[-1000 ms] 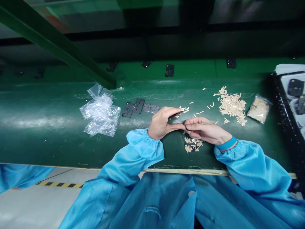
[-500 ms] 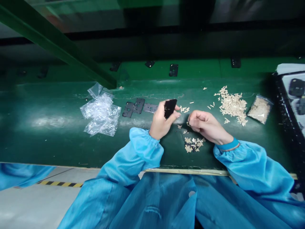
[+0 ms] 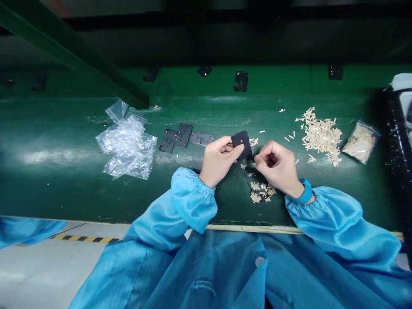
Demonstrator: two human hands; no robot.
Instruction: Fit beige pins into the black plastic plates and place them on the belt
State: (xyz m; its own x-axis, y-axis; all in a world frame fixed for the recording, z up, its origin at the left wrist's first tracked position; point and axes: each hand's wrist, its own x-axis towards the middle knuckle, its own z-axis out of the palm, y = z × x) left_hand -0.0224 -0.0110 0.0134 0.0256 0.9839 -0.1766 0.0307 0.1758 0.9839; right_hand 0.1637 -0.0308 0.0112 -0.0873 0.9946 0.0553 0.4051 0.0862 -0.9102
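Note:
My left hand (image 3: 219,159) grips a flat black plastic plate (image 3: 242,145), thumb across its face. Close against the plate's lower right corner, my right hand (image 3: 277,166) pinches with thumb and forefinger; a tiny dark bit shows at the tips, too small to name. Below the hands lies a small heap of beige and black bits (image 3: 262,192). A few beige pieces (image 3: 253,141) lie just behind the plate. To the left, more black plates (image 3: 184,135) rest on the green bench, some overlapping, beside a lighter flat plate (image 3: 201,138).
A pile of clear plastic bags (image 3: 128,143) lies at the left. On the right are a large heap of beige strips (image 3: 322,135), a filled zip bag (image 3: 361,141) and a black tray edge (image 3: 397,128). Several black parts (image 3: 241,81) sit farther back. A green beam (image 3: 96,64) slants overhead.
The plate in my left hand has turned so its face shows more, and has moved right. My right hand has come up to its corner. The camera view has shifted slightly.

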